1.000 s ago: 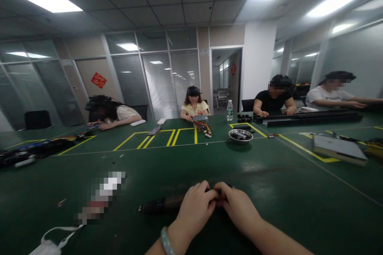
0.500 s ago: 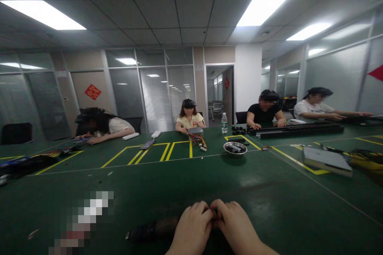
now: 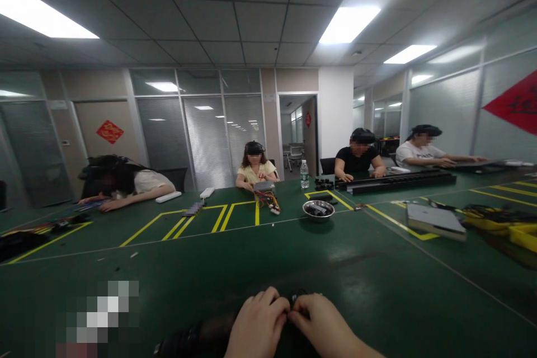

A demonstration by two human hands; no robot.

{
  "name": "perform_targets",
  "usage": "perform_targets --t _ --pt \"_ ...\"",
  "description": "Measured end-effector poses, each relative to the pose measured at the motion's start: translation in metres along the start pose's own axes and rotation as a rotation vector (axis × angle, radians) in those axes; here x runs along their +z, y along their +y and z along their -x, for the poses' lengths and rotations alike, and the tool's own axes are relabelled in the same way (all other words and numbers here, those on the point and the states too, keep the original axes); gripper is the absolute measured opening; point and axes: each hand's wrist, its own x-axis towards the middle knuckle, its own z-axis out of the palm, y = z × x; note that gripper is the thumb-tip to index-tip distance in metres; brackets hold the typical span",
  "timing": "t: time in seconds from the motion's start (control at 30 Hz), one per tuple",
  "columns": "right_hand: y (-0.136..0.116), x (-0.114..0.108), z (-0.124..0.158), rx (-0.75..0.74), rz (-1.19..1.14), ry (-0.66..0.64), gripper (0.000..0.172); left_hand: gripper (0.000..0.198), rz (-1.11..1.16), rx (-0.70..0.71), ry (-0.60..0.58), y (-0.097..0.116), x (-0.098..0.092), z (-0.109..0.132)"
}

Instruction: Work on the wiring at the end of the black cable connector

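My left hand (image 3: 259,321) is closed, its fingers curled at the near edge of the green table (image 3: 168,274). Fingertip to fingertip with it, my right hand (image 3: 321,321) is closed in a pinch. A small dark piece, perhaps a cable end (image 3: 298,294), pokes out above the right fingers. What lies inside either grip is mostly hidden. Left of my left hand rests a dark, long object (image 3: 180,340) with a brownish translucent stretch, running under or behind that hand; its kind is unclear.
A metal bowl (image 3: 319,210) of dark parts and a water bottle (image 3: 304,174) stand farther off. A flat silver box (image 3: 436,221) and yellow trays (image 3: 524,236) are at right. Several people sit across the table; one handles a box with coloured wires (image 3: 268,199).
The view has turned right, so the room shifts left. My hands stay together with fingers slightly rearranged; the small dark piece now shows above the right fingers.
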Motion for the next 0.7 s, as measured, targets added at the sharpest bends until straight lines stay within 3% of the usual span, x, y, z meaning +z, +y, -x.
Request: perform_targets --t 0.17,0.7 --pt "0.006 0.007 -0.006 -0.012 -0.018 0.005 0.018 0.018 0.02 0.0 0.004 -0.001 0.001 -0.001" --pt "0.007 -0.004 -0.008 -0.075 0.031 0.027 0.017 0.02 0.087 0.003 0.043 -0.003 0.004 0.002"
